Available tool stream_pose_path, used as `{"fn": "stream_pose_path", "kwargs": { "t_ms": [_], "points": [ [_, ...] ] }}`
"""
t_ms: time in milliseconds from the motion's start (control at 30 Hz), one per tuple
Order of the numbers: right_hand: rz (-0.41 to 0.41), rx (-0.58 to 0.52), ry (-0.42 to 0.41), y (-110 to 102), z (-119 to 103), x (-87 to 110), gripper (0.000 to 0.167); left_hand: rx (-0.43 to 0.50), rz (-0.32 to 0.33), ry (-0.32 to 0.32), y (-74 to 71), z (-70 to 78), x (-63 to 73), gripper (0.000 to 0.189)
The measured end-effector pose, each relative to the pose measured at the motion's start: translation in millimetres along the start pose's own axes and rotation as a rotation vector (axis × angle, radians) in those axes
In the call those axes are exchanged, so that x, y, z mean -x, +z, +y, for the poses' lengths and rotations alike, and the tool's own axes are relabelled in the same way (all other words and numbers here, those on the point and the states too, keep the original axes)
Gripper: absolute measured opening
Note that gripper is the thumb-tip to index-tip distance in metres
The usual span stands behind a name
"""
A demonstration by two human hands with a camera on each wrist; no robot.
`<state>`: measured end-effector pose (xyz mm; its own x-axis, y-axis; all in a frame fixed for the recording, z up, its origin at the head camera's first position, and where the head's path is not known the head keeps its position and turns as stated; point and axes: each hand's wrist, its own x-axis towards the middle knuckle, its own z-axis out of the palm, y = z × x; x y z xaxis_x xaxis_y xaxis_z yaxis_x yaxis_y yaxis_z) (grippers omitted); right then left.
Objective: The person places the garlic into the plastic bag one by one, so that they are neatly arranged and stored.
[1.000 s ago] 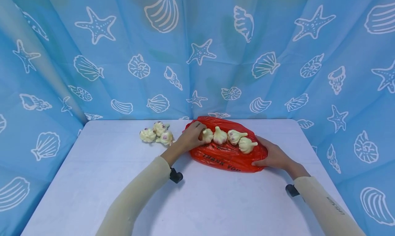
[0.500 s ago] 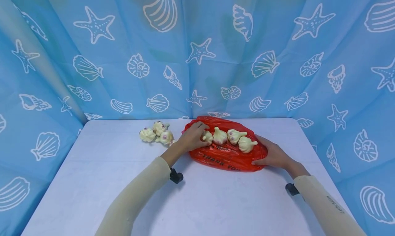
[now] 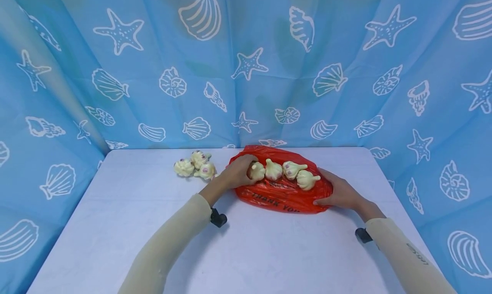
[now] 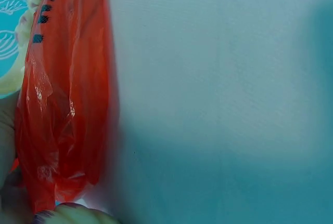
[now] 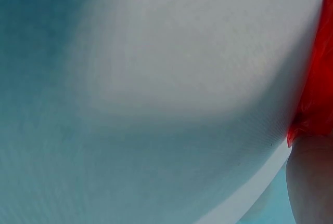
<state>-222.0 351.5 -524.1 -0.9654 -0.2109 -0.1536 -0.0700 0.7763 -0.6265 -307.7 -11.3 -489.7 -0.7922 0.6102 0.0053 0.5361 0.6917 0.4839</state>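
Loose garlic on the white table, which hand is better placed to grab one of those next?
Likely the left hand: it is at the end of the red bag nearer the loose garlic, while the right hand grips the opposite end. Its fingers are at a bulb on top, though.

A blue curtain [image 3: 269, 93] hangs behind the far edge of the table [image 3: 269, 251] and continues along its left and right edges, filling the background. White outline prints cover it: starfish [image 3: 390, 26], scallop shells [image 3: 197, 128], spiral shells [image 3: 173, 82] and long pointed shells [image 3: 215, 97]. Soft vertical folds run down the cloth, and a faint horizontal crease crosses it above the far edge. At the far left corner the fabric turns in a darker fold; higher on that side runs a paler strip. Greenish patches tint the upper part. The tabletop is plain and whitish, with a slight lilac cast. Light falls softly; in both wrist views, blue-green shading spreads across the surface.
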Motion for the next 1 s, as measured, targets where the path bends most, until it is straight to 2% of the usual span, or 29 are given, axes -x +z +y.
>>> {"fn": "stream_pose_path", "kwargs": {
  "t_ms": [167, 367, 533, 767, 1000],
  "points": [
    [0.002, -0.003, 0.006, 0.6, 0.5, -0.1, 0.129, 0.051, 0.061, -0.041, 0.8, -0.9, -1.6, 0.065],
    [0.0, -0.006, -0.006, 1.2, 2.0, -0.4, 0.13, 0.018, 0.106, -0.06, 2.5, -2.3, -3.4, 0.062],
    [0.0, -0.009, -0.006, 0.3, 1.9, -0.8, 0.131, -0.034, 0.119, -0.064, 3.1, -2.6, -4.4, 0.057],
    [-0.002, -0.004, 0.0, -0.8, -0.4, -1.0, 0.131, 0.008, 0.128, -0.082, 2.1, -1.2, -4.4, 0.055],
    [0.002, -0.008, 0.015, 0.5, 0.2, -0.5, 0.13, -0.005, 0.138, -0.104, 3.8, 2.2, -5.6, 0.058]
  ]
}}
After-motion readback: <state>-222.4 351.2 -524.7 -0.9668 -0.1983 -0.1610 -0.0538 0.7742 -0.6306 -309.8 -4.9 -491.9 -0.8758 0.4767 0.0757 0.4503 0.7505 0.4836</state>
